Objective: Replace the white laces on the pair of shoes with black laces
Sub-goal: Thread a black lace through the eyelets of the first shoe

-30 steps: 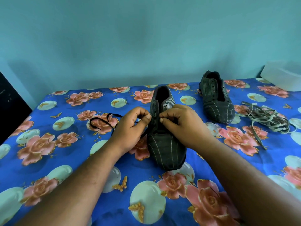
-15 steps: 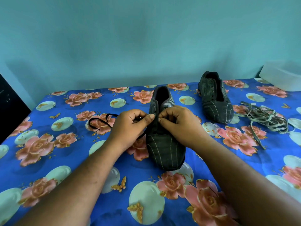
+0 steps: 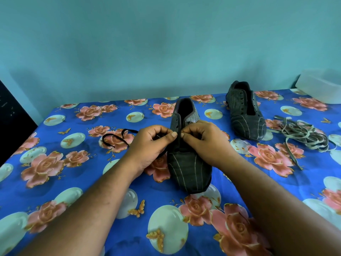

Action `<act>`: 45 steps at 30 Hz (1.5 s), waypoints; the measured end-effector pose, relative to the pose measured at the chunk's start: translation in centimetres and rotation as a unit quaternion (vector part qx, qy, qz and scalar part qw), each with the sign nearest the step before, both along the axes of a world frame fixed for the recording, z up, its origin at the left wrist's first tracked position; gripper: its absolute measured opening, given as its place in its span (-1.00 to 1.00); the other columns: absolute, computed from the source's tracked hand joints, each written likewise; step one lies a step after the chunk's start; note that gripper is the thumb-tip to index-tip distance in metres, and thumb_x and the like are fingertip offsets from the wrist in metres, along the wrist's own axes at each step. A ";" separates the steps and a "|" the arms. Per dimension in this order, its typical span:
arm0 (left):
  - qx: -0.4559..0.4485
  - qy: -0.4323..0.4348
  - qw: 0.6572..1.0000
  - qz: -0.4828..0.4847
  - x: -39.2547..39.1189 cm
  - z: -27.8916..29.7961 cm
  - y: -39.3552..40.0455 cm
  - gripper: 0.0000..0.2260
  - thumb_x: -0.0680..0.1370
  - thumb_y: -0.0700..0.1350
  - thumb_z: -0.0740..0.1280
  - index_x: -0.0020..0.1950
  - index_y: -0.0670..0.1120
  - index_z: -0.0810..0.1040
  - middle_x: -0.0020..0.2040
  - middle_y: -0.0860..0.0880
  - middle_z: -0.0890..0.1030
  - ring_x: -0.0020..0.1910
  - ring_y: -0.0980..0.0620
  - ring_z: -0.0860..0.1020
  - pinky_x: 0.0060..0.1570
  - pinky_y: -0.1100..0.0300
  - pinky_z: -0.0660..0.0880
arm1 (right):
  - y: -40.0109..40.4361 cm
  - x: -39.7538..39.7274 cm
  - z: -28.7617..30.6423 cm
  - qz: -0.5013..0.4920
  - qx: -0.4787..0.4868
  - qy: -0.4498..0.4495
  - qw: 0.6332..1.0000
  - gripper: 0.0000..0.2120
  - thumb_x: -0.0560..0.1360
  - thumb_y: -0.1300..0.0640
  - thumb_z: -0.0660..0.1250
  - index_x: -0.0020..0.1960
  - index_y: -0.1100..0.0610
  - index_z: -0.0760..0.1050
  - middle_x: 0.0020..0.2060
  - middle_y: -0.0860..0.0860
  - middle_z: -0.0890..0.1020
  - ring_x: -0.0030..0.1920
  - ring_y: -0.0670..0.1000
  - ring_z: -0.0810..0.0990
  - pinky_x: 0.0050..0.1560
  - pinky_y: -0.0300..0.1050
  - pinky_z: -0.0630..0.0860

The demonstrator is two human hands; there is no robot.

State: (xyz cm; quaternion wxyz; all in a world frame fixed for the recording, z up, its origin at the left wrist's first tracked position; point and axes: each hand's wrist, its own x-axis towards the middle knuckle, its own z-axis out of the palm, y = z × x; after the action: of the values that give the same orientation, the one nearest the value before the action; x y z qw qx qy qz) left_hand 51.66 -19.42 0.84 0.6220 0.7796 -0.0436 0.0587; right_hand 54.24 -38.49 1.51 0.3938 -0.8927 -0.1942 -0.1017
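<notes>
**Both hands at the eyelets of the near shoe**

Flowered blue cloth (image 3: 55, 182) covers the work surface, with a plain turquoise wall (image 3: 147, 43) behind it. At the middle of the cloth stands the near shoe (image 3: 188, 169), dark with thin pale stripes, its toe toward the person. The left hand (image 3: 149, 145) is curled at the shoe's left eyelet flap, thumb and forefinger pinching the black lace (image 3: 116, 138); from that hand the lace runs down beside the shoe and also loops out across the cloth to the left. The right hand (image 3: 204, 141) is curled too, its fingertips pinched at the same flap, touching the left thumb; what exactly it pinches is too small to tell, shoe edge or lace tip.

Farther back and to the right lies the second shoe (image 3: 247, 115), unlaced, its eyelets bare. Just right of it sits a tangle of white laces (image 3: 304, 135), one end trailing toward the person. A pale box (image 3: 321, 85) stands at the far right corner.
</notes>
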 end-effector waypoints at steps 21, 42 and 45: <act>0.477 -0.082 0.861 0.159 1.6 -0.8 5.2 -0.86 0.64 0.07 0.30 0.04 0.12 0.65 0.04 0.06 0.61 0.15 -0.10 0.51 0.08 -0.06 0.27 | -1.5 0.8 -0.2 0.044 0.000 -0.005 0.999 -0.78 0.49 -0.31 0.21 -0.02 -0.30 0.57 -0.08 -0.19 0.62 0.00 -0.11 0.59 0.13 0.25 0.50; 0.278 -0.032 0.959 -0.046 -1.1 0.8 2.3 -0.69 0.62 0.20 0.32 -0.15 -0.01 0.57 -0.40 0.01 0.62 -0.44 0.01 0.62 -0.33 0.01 0.58 | -3.5 0.8 1.3 0.098 0.079 -0.093 0.988 -0.90 0.60 0.17 0.38 0.03 0.02 0.67 -0.22 -0.08 0.59 -0.13 0.02 0.56 -0.05 -0.01 0.52; 0.157 0.029 0.986 -0.056 -1.5 1.2 2.1 -0.76 0.63 -0.02 0.38 -0.18 -0.10 0.57 -0.42 -0.01 0.53 -0.48 -0.12 0.58 -0.47 -0.18 0.60 | -3.0 0.6 1.3 0.119 0.027 -0.139 0.983 -0.87 0.56 0.02 0.41 0.05 0.02 0.66 -0.25 -0.15 0.52 -0.14 0.00 0.55 -0.10 -0.01 0.51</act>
State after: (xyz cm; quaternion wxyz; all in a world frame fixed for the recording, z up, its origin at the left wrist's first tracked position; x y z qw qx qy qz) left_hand 50.13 -17.34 2.08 0.4952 0.8652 -0.0778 -0.0068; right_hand 54.80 -41.47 2.81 0.3960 -0.8296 -0.3488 -0.1824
